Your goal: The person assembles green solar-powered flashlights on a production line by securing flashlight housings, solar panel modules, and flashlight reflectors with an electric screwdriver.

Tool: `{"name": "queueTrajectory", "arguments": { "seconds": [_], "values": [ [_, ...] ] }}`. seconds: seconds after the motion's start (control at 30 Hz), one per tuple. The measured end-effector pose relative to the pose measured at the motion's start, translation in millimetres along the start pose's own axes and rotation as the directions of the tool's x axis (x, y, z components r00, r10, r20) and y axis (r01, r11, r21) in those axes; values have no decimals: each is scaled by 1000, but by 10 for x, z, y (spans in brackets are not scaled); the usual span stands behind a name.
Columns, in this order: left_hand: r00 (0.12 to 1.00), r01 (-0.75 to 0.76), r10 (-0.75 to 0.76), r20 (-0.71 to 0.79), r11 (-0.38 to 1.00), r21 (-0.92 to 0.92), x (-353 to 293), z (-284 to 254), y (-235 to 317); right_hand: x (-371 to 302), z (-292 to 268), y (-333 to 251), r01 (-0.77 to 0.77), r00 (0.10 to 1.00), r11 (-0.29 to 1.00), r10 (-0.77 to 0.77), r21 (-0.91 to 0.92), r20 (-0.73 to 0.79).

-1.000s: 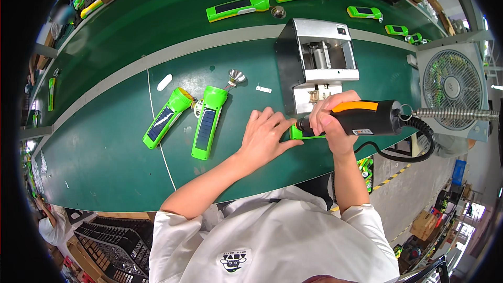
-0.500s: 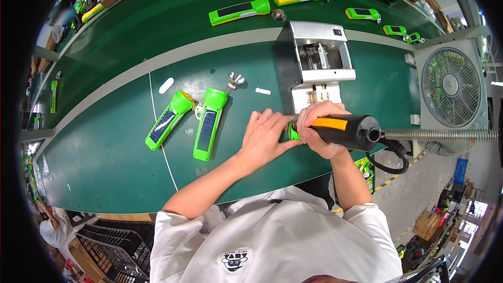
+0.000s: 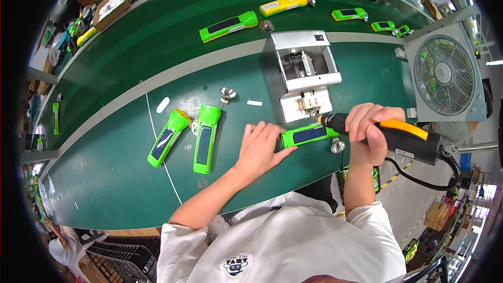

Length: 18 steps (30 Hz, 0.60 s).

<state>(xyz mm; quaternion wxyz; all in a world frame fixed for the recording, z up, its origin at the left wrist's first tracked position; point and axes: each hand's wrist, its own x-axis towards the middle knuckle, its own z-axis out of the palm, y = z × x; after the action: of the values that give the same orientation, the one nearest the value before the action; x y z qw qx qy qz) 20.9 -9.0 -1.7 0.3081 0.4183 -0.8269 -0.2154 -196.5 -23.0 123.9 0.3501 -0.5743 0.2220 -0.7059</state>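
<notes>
My right hand (image 3: 369, 126) is wrapped round a black and orange electric screwdriver (image 3: 411, 140), which lies nearly level with its tip pointing left. That tip is just above the far edge of a green flashlight (image 3: 309, 134) with a dark solar panel, lying on the green bench. My left hand (image 3: 260, 147) grips the flashlight's left end between thumb and fingers. By its right end a loose silver reflector (image 3: 338, 145) sits on the bench. Just beyond stands a silver and black machine (image 3: 309, 81), apparently a screw feeder, its front tray close to the screwdriver tip.
Two green flashlights (image 3: 208, 141) with loose reflectors lie left of my hands, near small white pieces (image 3: 163, 105). More flashlights (image 3: 229, 26) rest on the strip across the bench. A fan (image 3: 444, 73) stands at the right. A spring (image 3: 474, 148) and cable trail from the screwdriver.
My right hand has moved right with the screwdriver, uncovering the flashlight and its reflector. My left hand stays at the flashlight's left end. The whole view has shifted slightly.
</notes>
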Motion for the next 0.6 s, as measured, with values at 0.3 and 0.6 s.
{"name": "queueTrajectory", "arguments": {
  "seconds": [0.3,0.6],
  "values": [
    [998,7,-4,58,999,-50,59,-83,31,-26,-80,172,26,997,999,-28,-23,-76],
    [997,0,5,74,998,-66,46,-74,8,133,12,237,-192,981,981,193,-29,28]
  ]
}}
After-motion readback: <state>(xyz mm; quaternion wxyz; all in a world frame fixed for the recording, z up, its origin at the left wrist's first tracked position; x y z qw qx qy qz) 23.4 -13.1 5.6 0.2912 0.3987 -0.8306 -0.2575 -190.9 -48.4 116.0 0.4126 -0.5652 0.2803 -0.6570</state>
